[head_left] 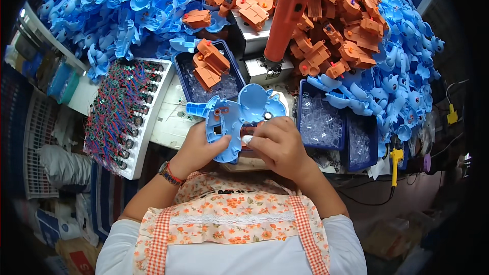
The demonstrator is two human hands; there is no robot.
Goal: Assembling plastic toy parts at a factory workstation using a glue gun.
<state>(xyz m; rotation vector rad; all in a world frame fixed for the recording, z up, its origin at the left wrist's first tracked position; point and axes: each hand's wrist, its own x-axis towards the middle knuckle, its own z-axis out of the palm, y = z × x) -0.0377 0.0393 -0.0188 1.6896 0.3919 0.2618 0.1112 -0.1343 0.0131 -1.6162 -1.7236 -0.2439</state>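
Pretty decent light right around the fingers point(265, 145): bright, fairly even, and the blue shell point(233, 127) between them looks reasonably crisp. Little glints pop off the clear parts point(318, 119) just right of them. Way down and right of the fingers, the clutter point(389, 239) sinks into murk. Classic fisheye too: well up and left of them the white rail point(55, 42) bows, detail goes mushy, and corners are plain black.
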